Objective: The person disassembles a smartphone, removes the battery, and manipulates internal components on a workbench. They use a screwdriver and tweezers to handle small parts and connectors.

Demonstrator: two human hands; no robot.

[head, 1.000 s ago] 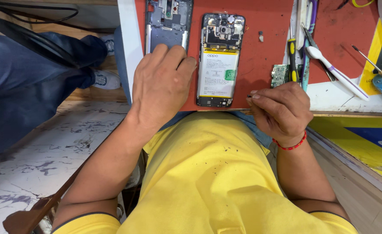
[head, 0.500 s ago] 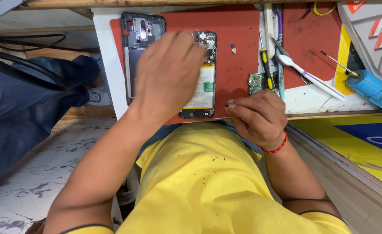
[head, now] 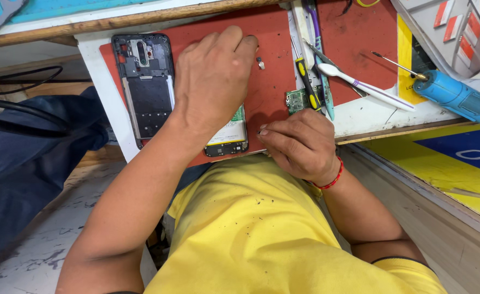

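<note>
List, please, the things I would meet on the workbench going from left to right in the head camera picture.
Dark phone back frame → left hand lying over the opened phone → small loose part → green circuit board → white toothbrush → blue electric screwdriver.

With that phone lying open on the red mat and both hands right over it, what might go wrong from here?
The left hand covers most of the opened phone, whose lower end lies near the mat's front edge; a nudge might tip it off. A tiny loose part lies bare on the red mat beside the fingertips and may get flicked away. The small green circuit board sits just beyond the right hand, under a yellow-handled tool, and may get knocked.
</note>
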